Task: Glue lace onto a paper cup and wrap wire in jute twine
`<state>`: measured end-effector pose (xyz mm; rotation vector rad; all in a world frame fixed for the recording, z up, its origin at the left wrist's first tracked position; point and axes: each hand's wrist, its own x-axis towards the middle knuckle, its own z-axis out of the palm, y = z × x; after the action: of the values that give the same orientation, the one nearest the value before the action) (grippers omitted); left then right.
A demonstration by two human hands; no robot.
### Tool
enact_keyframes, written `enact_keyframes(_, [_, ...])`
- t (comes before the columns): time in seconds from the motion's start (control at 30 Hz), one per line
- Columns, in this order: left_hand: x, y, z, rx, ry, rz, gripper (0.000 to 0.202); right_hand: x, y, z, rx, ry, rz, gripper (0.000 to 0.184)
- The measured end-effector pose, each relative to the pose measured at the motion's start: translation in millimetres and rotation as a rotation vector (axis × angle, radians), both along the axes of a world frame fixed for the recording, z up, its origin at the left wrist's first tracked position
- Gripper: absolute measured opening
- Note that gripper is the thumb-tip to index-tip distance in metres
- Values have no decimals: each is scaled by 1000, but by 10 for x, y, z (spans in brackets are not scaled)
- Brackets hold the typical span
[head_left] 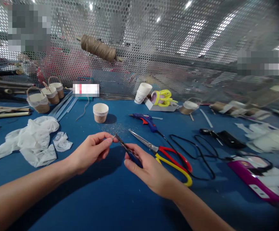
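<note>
My left hand pinches a small thin piece like wire between thumb and forefinger; its exact kind is too small to make out. Closed around the dark blue handles of a pair of pliers is my right hand. The pliers' jaws point up and left and meet the thin piece near my left fingertips. Just beyond the hands stands a small twine-wrapped cup with a white lace rim. Large scissors with red and yellow handles lie beside my right hand.
A blue glue gun lies behind the scissors, its black cord looping right to a purple power strip. White lace is heaped at left, near several small baskets. A perforated metal panel carries a twine spool.
</note>
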<state>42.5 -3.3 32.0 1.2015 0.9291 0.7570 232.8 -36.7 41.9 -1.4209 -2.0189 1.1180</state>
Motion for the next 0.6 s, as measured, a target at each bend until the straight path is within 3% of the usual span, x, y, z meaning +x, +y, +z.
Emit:
enact_keyframes(0.37, [-14,-14,11,32,-5,-1,32,2,0,-104,208,-116,-74,39])
enact_keyframes(0.6, [-11,-1,-26,71,-5,-4,30,3,-5,-123,246,-166,-68,42])
